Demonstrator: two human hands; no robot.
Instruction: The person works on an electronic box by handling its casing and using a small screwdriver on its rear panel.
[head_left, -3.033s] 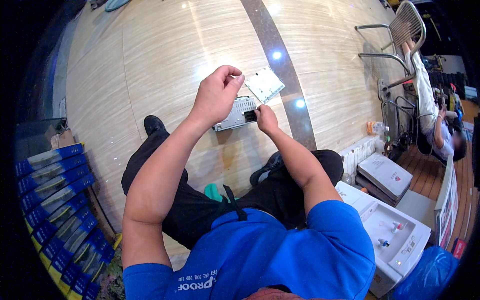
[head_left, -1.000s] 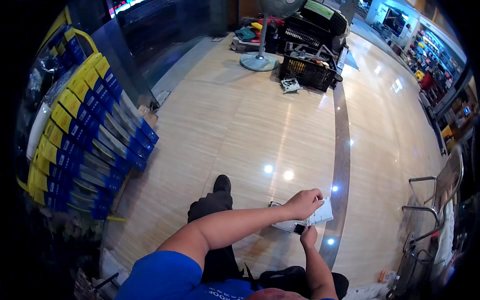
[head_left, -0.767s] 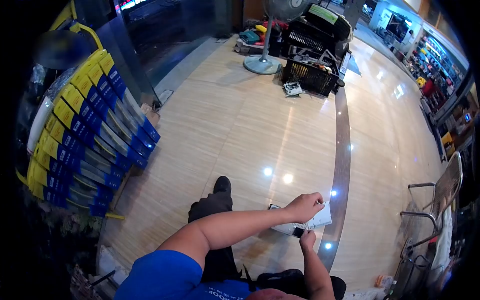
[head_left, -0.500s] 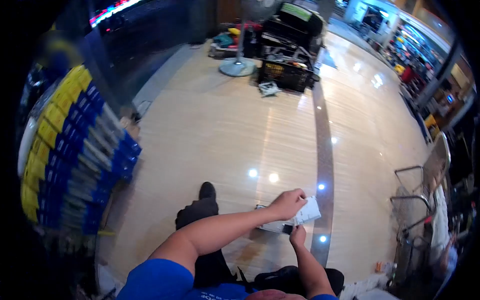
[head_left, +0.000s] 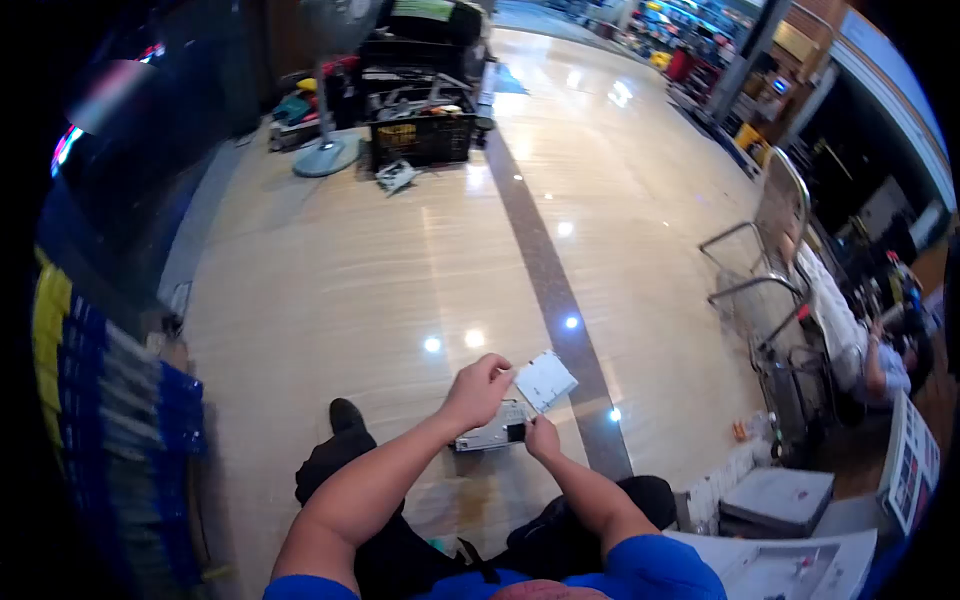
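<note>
The left hand [head_left: 478,393] has curled fingers beside the metal unit [head_left: 486,434]; I cannot tell if they pinch anything. The right hand [head_left: 542,438] is at the unit's right end, grip unclear. Just beyond the unit is a white plate [head_left: 546,381]; well beyond the unit, a black crate [head_left: 430,142].

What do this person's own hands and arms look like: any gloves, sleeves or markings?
The left hand and right hand are bare, with no gloves or watch visible. The arms are uncovered up to short blue sleeves; no marking can be made out on them, and the left one is partly cut off.
</note>
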